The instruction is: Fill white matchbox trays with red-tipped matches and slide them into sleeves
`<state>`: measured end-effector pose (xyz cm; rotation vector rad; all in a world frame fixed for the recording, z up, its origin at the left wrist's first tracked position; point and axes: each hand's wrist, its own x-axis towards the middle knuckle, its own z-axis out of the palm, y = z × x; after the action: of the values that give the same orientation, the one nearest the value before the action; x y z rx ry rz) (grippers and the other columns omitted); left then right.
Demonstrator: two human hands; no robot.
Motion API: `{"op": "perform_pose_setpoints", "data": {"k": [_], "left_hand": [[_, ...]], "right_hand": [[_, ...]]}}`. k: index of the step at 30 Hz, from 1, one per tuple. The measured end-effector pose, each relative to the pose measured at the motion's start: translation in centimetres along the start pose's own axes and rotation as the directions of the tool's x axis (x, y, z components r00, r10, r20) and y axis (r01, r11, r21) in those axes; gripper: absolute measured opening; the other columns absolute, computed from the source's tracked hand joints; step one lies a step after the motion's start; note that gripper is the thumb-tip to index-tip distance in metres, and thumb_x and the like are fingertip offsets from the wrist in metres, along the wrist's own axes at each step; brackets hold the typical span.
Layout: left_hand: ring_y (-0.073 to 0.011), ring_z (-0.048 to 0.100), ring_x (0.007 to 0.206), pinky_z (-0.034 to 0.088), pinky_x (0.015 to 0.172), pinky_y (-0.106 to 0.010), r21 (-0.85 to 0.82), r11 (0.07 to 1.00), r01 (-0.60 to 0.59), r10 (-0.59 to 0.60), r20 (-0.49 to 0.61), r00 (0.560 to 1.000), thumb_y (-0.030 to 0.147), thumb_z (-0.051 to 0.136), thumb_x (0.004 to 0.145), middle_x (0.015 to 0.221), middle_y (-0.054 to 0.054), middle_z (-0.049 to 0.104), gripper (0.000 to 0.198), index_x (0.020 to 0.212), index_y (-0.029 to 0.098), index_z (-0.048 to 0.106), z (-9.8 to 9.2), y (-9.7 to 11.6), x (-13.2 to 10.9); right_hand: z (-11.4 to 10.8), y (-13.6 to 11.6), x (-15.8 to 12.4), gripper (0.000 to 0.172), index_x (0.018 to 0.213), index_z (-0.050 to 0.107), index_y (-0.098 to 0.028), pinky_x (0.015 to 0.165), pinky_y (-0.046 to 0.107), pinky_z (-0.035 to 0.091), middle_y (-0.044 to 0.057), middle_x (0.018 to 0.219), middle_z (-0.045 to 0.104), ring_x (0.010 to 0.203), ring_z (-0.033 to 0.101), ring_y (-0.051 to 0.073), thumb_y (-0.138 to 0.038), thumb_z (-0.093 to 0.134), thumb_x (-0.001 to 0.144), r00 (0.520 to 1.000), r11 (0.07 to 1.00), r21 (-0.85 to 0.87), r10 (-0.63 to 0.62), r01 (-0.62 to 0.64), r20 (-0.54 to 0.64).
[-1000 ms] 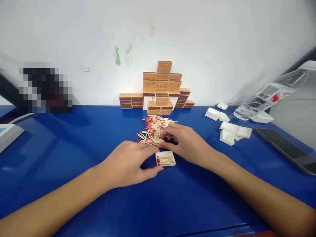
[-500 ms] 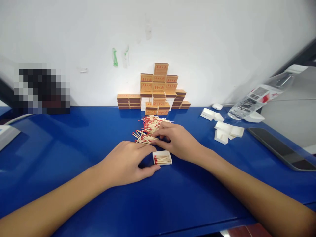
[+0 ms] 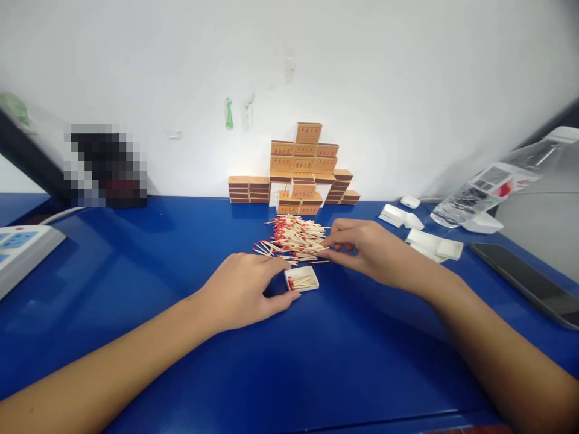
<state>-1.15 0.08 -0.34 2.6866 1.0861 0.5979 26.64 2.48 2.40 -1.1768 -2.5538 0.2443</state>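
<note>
My left hand (image 3: 246, 292) holds a small white matchbox tray (image 3: 315, 278) on the table, thumb at its near side and forefinger at its far side. Several red-tipped matches (image 3: 301, 282) lie inside the tray. Just beyond it spreads a heap of loose matches (image 3: 296, 235), most with their heads to the left. At the right edge of this heap, my right hand (image 3: 375, 250) has thumb and forefinger pinched on match ends. How many matches are in that pinch I cannot make out.
Stacked orange matchboxes (image 3: 304, 164) stand against the wall behind the heap. To the right are empty white trays (image 3: 434, 244), a white earphone case (image 3: 410, 202), a tilted plastic bottle (image 3: 486, 181) and a phone (image 3: 527, 283). A white power strip (image 3: 27, 253) lies at the left.
My right hand has moved right, from the near side of the heap to its right edge, uncovering more matches. My left hand stays at the tray. The view has shifted slightly left.
</note>
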Motion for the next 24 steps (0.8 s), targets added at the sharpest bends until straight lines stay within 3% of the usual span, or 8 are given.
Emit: {"op": "perform_pose_setpoints", "data": {"k": [4, 9, 15, 18, 24], "left_hand": [[-0.0128, 0.054, 0.051, 0.036, 0.055, -0.026, 0.007, 1.000, 0.013, -0.013, -0.018, 1.000, 0.041, 0.072, 0.092, 0.057, 0.006, 0.056, 0.027, 0.108, 0.021, 0.077, 0.0, 0.0, 0.1], [-0.0127, 0.053, 0.050, 0.035, 0.054, -0.026, -0.011, 1.000, 0.011, -0.011, -0.014, 1.000, 0.042, 0.071, 0.092, 0.056, 0.006, 0.056, 0.028, 0.111, 0.021, 0.077, -0.1, 0.1, 0.2], [-0.0130, 0.054, 0.050, 0.036, 0.053, -0.026, -0.012, 1.000, 0.012, -0.012, -0.004, 1.000, 0.042, 0.072, 0.092, 0.057, 0.006, 0.055, 0.028, 0.111, 0.021, 0.077, 0.0, 0.0, 0.2], [-0.0129, 0.053, 0.049, 0.034, 0.052, -0.026, -0.014, 1.000, 0.007, -0.007, -0.011, 1.000, 0.042, 0.072, 0.092, 0.055, 0.006, 0.055, 0.029, 0.112, 0.022, 0.077, 0.0, 0.0, 0.2], [-0.0132, 0.054, 0.050, 0.035, 0.053, -0.026, -0.020, 1.000, 0.009, -0.009, -0.013, 1.000, 0.041, 0.071, 0.093, 0.056, 0.006, 0.055, 0.030, 0.114, 0.021, 0.077, 0.0, 0.1, 0.2]], "right_hand": [[-1.0, -0.6, -0.4, 0.024, 0.095, 0.079, -0.021, 0.062, 0.029, 0.040, 0.003, 0.084, 0.063, 0.068, 0.055, 0.015, -0.036, 0.062, 0.104, 1.000, 0.996, 0.088, 0.017, -0.016, -0.010], [-1.1, -2.6, -0.5, 0.025, 0.098, 0.081, -0.024, 0.066, 0.030, 0.045, 0.005, 0.095, 0.071, 0.076, 0.062, 0.017, -0.039, 0.062, 0.104, 0.995, 0.974, 0.224, -0.055, 0.037, 0.078], [0.1, -3.4, -0.2, 0.019, 0.102, 0.081, -0.024, 0.072, 0.032, 0.048, 0.006, 0.095, 0.072, 0.080, 0.064, 0.019, -0.032, 0.064, 0.104, 0.987, 0.980, 0.194, -0.070, 0.041, 0.143], [0.3, -3.4, -0.2, 0.017, 0.105, 0.080, -0.024, 0.071, 0.031, 0.046, 0.005, 0.095, 0.071, 0.081, 0.063, 0.018, -0.032, 0.065, 0.103, 0.991, 0.983, 0.181, -0.049, 0.026, 0.121], [-0.3, -3.0, -0.4, 0.015, 0.094, 0.076, -0.023, 0.066, 0.029, 0.043, 0.002, 0.085, 0.070, 0.073, 0.058, 0.016, -0.032, 0.067, 0.101, 0.993, 0.986, 0.166, -0.010, -0.011, 0.121]]}}
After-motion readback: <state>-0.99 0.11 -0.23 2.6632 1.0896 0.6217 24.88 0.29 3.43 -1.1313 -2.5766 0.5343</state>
